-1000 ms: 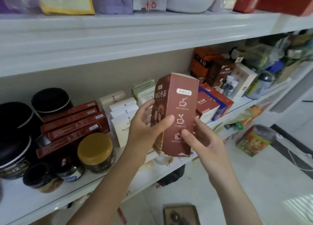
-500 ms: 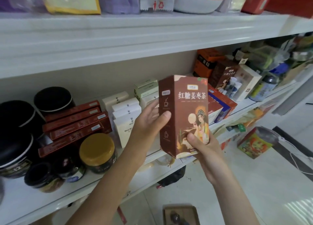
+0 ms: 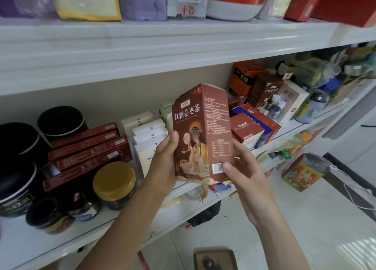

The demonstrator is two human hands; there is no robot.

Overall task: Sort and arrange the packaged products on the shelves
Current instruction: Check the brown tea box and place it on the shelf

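Observation:
I hold a tall brown tea box (image 3: 203, 131) upright in front of the middle shelf (image 3: 114, 223). Its picture face points at me and a panel of small print with a barcode is on the right. My left hand (image 3: 164, 157) grips its left edge, thumb on the front. My right hand (image 3: 244, 180) holds the lower right corner, thumb beside the barcode. Behind the box stand white boxes (image 3: 150, 135) and red and blue boxes (image 3: 250, 129).
Flat dark red boxes (image 3: 87, 149) lie stacked at left beside black tins (image 3: 20, 168) and a gold-lidded jar (image 3: 115, 184). More boxes and bottles crowd the shelf's right end (image 3: 284, 98). The upper shelf (image 3: 162, 44) carries pouches. A colourful box (image 3: 303, 172) stands on the floor.
The box has been turned in my hands: first its side with cup icons faced me, now the picture front and the printed side show. My right thumb moved to the lower right corner.

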